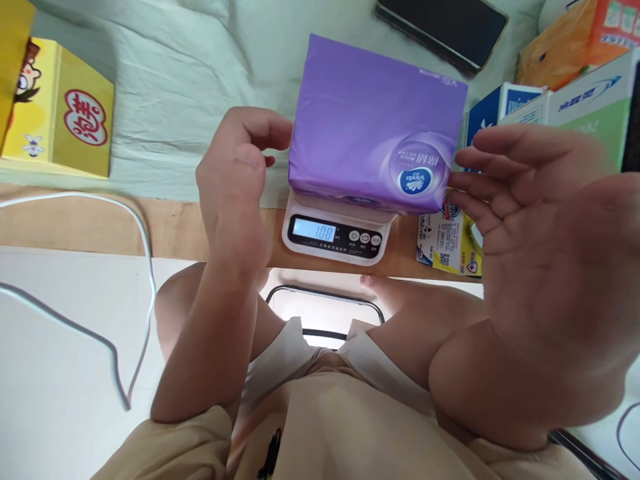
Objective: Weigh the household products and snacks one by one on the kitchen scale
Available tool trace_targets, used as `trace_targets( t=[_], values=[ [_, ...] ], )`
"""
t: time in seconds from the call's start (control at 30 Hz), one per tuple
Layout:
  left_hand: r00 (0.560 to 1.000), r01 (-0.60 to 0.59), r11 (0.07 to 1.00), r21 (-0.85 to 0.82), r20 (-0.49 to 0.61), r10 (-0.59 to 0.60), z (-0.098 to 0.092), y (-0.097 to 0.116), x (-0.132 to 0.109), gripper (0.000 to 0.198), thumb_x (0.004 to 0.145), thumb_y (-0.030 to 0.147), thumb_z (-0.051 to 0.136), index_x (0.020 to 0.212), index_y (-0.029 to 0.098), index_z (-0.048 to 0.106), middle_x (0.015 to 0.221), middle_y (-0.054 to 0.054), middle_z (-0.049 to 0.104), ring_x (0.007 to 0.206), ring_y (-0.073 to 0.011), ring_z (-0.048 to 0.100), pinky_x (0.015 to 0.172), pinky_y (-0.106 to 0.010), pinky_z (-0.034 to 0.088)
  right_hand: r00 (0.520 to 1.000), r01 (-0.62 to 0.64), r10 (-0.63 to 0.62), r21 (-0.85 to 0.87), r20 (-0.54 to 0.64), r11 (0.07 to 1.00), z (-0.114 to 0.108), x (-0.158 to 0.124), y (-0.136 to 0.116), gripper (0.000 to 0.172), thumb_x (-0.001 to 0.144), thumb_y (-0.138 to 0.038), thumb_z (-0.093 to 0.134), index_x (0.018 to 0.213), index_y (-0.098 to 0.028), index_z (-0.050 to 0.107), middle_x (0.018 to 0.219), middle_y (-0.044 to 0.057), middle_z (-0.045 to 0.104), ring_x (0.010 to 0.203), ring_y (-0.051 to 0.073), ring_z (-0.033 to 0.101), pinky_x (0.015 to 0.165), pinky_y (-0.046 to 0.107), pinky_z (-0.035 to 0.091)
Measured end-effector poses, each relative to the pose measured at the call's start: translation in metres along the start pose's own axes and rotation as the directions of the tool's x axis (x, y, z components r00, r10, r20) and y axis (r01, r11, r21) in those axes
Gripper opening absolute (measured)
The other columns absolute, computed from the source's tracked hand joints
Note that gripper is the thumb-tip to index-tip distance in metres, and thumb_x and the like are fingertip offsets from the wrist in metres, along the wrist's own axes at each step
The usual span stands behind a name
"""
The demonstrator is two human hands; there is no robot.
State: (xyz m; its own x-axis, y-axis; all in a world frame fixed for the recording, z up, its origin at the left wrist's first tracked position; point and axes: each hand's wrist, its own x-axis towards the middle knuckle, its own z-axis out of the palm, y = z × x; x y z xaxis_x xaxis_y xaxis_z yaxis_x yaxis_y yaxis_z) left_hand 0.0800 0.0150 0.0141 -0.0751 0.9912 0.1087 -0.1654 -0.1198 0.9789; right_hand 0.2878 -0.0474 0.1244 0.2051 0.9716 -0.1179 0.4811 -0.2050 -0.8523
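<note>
A purple pack of tissues (370, 120) rests on a white kitchen scale (300, 243), covering most of its platform. The lit display (315, 230) seems to read 108. At the pack's left side is my left hand (233, 193), open, with bent fingers apart from the thumb; its fingertips reach the pack's edge, partly hidden. My right hand (545, 247) is open, palm up, its fingers spread at the pack's lower right corner. Whether these fingertips touch the pack, I cannot tell. Neither hand is closed round anything.
Yellow boxes (83, 120) stand at the left on a pale green cloth (180, 60). A black phone (445, 30) lies at the back. On the right are an orange pack (560, 47), several boxes and a small yellow box (445, 243). A white cable (143, 233) hangs over the wooden edge.
</note>
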Motion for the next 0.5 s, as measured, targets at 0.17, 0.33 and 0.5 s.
trace_targets(
  t=[0.17, 0.33, 0.5],
  values=[
    [1.0, -0.006, 0.999, -0.032, -0.012, 0.006, 0.003, 0.0, -0.001, 0.041, 0.087, 0.066, 0.057, 0.094, 0.031, 0.078, 0.099, -0.006, 0.071, 0.101, -0.0297, 0.064, 0.087, -0.045, 0.043, 0.998, -0.03, 0.024, 0.105, 0.056, 0.994, 0.008, 0.003, -0.001, 0.048, 0.091, -0.074, 0.051, 0.117, -0.039, 0.072, 0.124, -0.001, 0.068, 0.129, 0.028, 0.064, 0.109, 0.05, 0.056],
    [1.0, -0.026, 0.999, -0.044, 0.017, 0.027, 0.005, 0.002, -0.002, 0.04, 0.089, 0.063, 0.055, 0.095, 0.031, 0.078, 0.095, -0.006, 0.069, 0.102, -0.0307, 0.064, 0.089, -0.044, 0.044, 0.996, 0.009, -0.015, 0.082, 0.083, 0.997, 0.017, 0.001, 0.003, 0.05, 0.09, -0.076, 0.05, 0.121, -0.041, 0.07, 0.128, -0.003, 0.066, 0.132, 0.025, 0.061, 0.111, 0.044, 0.054],
    [0.991, -0.103, 0.991, -0.082, 0.073, 0.109, 0.005, 0.001, -0.001, 0.036, 0.093, 0.057, 0.055, 0.102, 0.031, 0.078, 0.095, -0.006, 0.069, 0.099, -0.0272, 0.065, 0.089, -0.041, 0.046, 0.996, 0.023, -0.03, 0.082, 0.082, 0.996, 0.021, 0.002, 0.003, 0.053, 0.089, -0.078, 0.05, 0.121, -0.04, 0.069, 0.126, -0.002, 0.065, 0.134, 0.026, 0.06, 0.114, 0.044, 0.053]
  ],
)
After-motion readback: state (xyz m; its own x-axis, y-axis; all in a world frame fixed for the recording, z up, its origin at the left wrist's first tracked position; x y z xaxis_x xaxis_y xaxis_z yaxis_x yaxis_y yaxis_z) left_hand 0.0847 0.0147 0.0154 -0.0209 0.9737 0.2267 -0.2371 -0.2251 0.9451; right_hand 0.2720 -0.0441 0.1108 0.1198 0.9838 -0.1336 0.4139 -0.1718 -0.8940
